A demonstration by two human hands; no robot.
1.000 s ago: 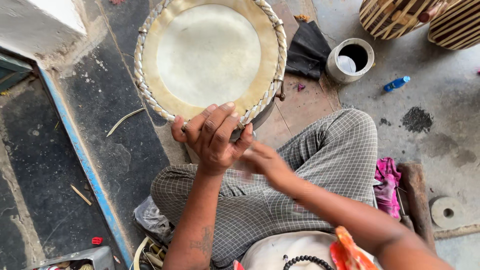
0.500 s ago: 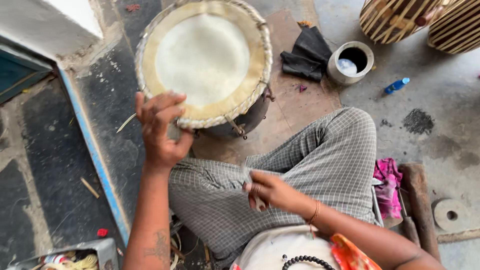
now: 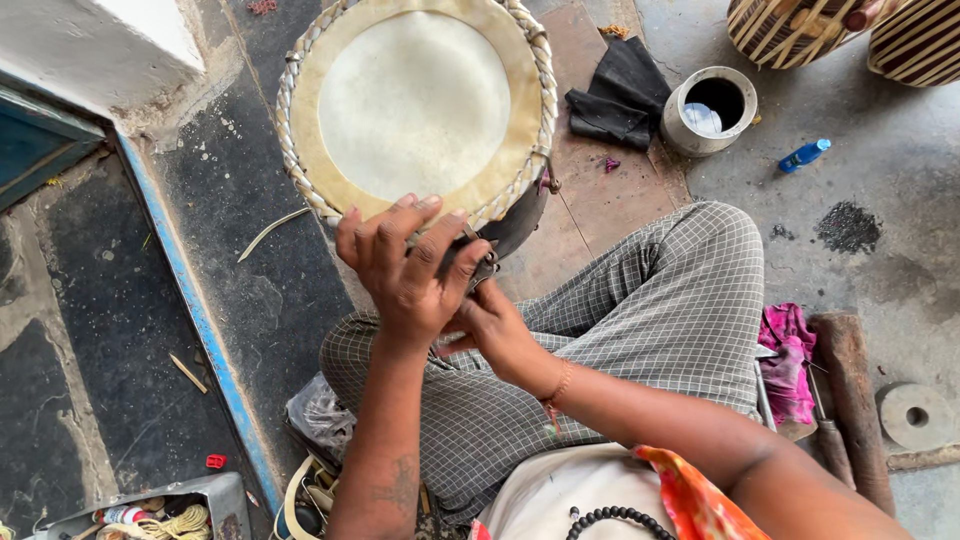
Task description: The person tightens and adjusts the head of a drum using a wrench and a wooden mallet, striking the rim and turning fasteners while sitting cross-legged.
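A round drum (image 3: 415, 105) with a pale skin head and a braided rim stands on the floor in front of my crossed legs in checked trousers (image 3: 640, 320). My left hand (image 3: 405, 270) lies over the drum's near rim, fingers spread and gripping the braid. My right hand (image 3: 492, 325) sits just below it against the drum's dark side, mostly hidden by the left hand, so I cannot tell what it holds.
A black cloth (image 3: 620, 95) and a small white pot (image 3: 710, 110) lie right of the drum. A blue bottle (image 3: 803, 155), a pink rag (image 3: 788, 350), a stone disc (image 3: 915, 415) and two striped drums (image 3: 840, 30) are on the right. A box of thread (image 3: 150, 515) sits bottom left.
The drum has shifted right and nearer. My left hand moved from its left rim to its near rim. My right hand rose from my lap to the drum's side.
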